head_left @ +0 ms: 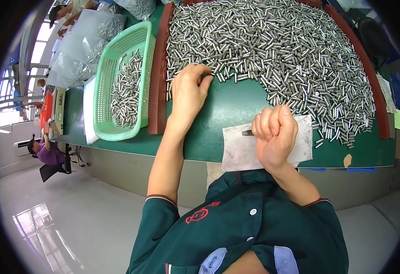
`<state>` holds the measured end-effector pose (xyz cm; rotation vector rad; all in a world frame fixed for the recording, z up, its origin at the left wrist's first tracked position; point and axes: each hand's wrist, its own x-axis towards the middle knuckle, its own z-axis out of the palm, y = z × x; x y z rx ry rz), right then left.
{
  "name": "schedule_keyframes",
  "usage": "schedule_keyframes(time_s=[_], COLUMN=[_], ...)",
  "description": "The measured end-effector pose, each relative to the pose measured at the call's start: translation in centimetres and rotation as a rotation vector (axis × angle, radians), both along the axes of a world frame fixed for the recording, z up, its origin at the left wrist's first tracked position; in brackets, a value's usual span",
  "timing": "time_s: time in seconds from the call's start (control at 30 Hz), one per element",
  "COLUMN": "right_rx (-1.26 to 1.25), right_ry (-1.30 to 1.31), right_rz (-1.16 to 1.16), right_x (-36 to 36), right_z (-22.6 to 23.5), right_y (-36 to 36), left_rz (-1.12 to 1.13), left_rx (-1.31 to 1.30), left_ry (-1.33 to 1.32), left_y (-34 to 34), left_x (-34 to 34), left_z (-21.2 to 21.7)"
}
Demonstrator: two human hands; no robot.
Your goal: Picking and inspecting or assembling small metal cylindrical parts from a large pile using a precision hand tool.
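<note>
A large heap of short shiny metal pins [259,41] covers the far part of the green tabletop [227,102]. At the heap's near left edge is my left hand [188,89], its thumb and forefinger pinched around a pin at the fringe. My right hand [275,134] is closed in a fist above a smudged white cloth [238,148] near the table's front edge. From the fist's left side a short dark tip [247,133] sticks out; the rest of that thing is hidden in my fingers.
Left of the heap, beyond a dark red rail [158,86], stands a mint-green basket [98,100] partly filled with pins. Clear bags of pins [79,52] lie behind it. Another red rail [368,73] bounds the right side. A seated person [49,150] is far left.
</note>
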<state>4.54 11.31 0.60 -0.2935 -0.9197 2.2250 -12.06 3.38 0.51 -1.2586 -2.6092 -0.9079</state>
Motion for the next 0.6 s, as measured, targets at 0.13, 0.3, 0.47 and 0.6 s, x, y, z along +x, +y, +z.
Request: schedule_keyframes(time_s=[0.13, 0.3, 0.47, 0.6], right_rx=[-0.011, -0.035, -0.052, -0.016], right_ry=[-0.011, 0.016, 0.008, -0.042], right_rz=[0.011, 0.029, 0.035, 0.031], right_x=[-0.1, 0.1, 0.1, 0.0], right_z=[0.1, 0.2, 0.1, 0.3], right_y=[0.0, 0.2, 0.1, 0.0], left_rz=[-0.048, -0.061, -0.192, -0.289], left_rx=[-0.049, 0.079, 0.505, 0.595], left_ry=[0.035, -0.355, -1.282, -1.457], left_y=[-0.3, -0.5, -1.3, -1.3], left_x=[-0.4, -0.1, 0.4, 0.3], left_z=[-0.5, -0.5, -0.1, -0.2])
